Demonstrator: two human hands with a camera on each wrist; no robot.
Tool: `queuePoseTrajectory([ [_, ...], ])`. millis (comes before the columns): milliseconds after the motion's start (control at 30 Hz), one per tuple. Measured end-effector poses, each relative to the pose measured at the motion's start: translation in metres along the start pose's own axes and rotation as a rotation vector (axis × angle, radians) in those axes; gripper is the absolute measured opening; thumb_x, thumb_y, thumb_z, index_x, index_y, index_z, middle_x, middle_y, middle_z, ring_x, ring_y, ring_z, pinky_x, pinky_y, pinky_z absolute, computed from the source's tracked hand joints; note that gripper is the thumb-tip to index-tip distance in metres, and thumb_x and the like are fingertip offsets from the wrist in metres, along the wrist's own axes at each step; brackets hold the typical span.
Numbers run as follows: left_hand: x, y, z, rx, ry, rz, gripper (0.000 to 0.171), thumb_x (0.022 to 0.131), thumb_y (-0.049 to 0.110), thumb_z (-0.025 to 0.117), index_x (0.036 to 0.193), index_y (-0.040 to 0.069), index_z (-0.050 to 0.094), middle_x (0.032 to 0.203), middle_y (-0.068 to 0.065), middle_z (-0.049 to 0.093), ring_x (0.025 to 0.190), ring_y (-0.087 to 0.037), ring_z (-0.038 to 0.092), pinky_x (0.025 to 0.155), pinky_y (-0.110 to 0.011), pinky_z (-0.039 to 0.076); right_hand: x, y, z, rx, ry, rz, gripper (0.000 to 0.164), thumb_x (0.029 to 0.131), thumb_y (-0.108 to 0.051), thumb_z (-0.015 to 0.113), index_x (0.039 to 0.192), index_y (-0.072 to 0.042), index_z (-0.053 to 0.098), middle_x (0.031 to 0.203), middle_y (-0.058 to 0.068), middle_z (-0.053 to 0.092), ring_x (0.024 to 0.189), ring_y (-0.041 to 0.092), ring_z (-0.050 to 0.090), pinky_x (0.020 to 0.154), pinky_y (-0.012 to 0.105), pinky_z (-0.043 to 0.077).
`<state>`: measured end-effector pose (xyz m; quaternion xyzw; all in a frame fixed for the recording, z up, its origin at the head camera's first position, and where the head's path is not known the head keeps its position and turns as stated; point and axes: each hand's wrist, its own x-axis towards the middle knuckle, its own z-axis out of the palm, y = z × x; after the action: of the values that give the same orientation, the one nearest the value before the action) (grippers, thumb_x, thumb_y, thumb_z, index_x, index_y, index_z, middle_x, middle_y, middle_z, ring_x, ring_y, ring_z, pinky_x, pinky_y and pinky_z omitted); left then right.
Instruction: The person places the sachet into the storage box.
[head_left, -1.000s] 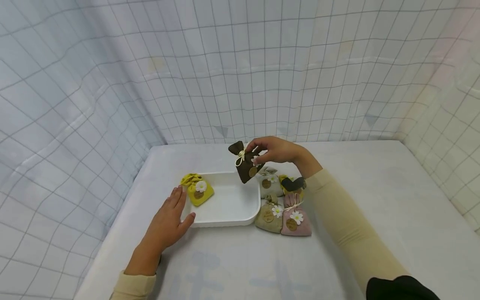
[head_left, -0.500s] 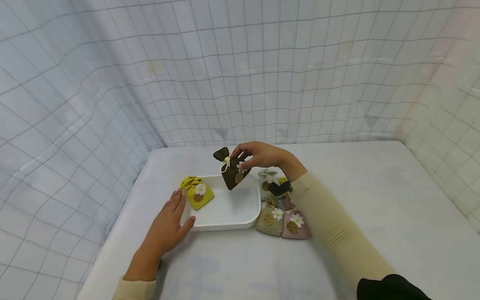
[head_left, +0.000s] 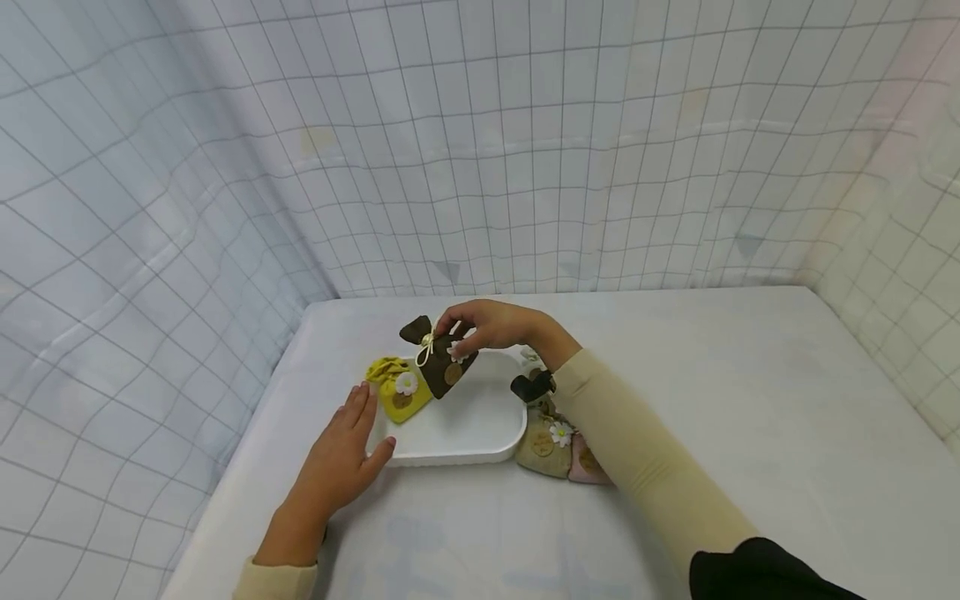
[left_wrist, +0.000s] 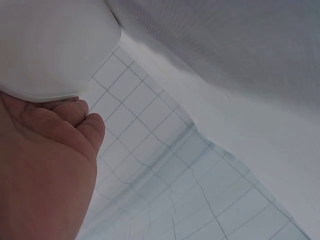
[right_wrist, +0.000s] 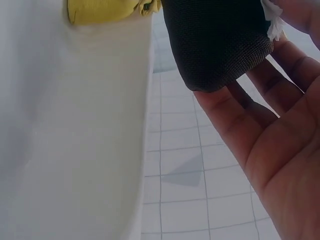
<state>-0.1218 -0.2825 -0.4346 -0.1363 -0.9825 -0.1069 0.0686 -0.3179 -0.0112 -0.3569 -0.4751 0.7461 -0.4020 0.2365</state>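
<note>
We see that the brown bag (head_left: 441, 360) has just moved left. One second ago it was up by the tray's right side. Now it is in the air near the yellow bag (head_left: 401, 404), so it is away from the bags on the right. The yellow bag lies in the tray (head_left: 472, 417) and has stayed put. The olive bag (head_left: 542, 450) and pink bag (head_left: 588, 467) have stayed too, but the sleeve (head_left: 637, 450) now hides more of the pink one.

The right hand (head_left: 491, 323) pinches the brown bag by its side. The bag hangs tilted at the fingertips, left of the palm. We can't tell if it touches the yellow bag. The left hand (head_left: 339, 454) has straight fingers resting on the tray's left edge.
</note>
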Motion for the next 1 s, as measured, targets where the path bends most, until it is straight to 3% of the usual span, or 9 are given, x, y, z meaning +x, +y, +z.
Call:
queuePoseTrajectory([
  [333, -0.002, -0.001, 0.0, 0.009, 0.012, -0.002, 0.074, 0.099, 0.038, 0.054, 0.151, -0.009, 0.03, 0.161, -0.023, 0.021, 0.148, -0.039, 0.019, 0.114, -0.057, 0.026, 0.017, 0.007, 0.019, 0.132, -0.044, 0.054, 0.035, 0.087, -0.005, 0.072, 0.12, -0.007, 0.063, 0.114, 0.004, 0.065, 0.106, 0.019, 0.064, 0.084, 0.032, 0.055],
  [667, -0.002, -0.004, 0.005, -0.001, 0.046, 0.022, 0.074, 0.097, 0.036, 0.057, 0.149, -0.011, 0.033, 0.16, -0.024, 0.022, 0.147, -0.039, 0.021, 0.114, -0.056, 0.026, 0.027, 0.011, 0.039, 0.079, -0.122, 0.085, 0.033, 0.087, -0.005, 0.074, 0.119, -0.008, 0.065, 0.112, 0.0, 0.066, 0.106, 0.015, 0.064, 0.083, 0.028, 0.055],
  [1000, 0.0, -0.004, 0.005, -0.006, 0.056, 0.036, 0.074, 0.097, 0.037, 0.057, 0.148, -0.012, 0.033, 0.159, -0.025, 0.023, 0.147, -0.04, 0.022, 0.114, -0.056, 0.026, 0.028, 0.013, 0.044, 0.002, -0.1, 0.109, 0.032, 0.088, -0.008, 0.074, 0.118, -0.01, 0.064, 0.111, -0.002, 0.065, 0.103, 0.011, 0.063, 0.082, 0.026, 0.054],
])
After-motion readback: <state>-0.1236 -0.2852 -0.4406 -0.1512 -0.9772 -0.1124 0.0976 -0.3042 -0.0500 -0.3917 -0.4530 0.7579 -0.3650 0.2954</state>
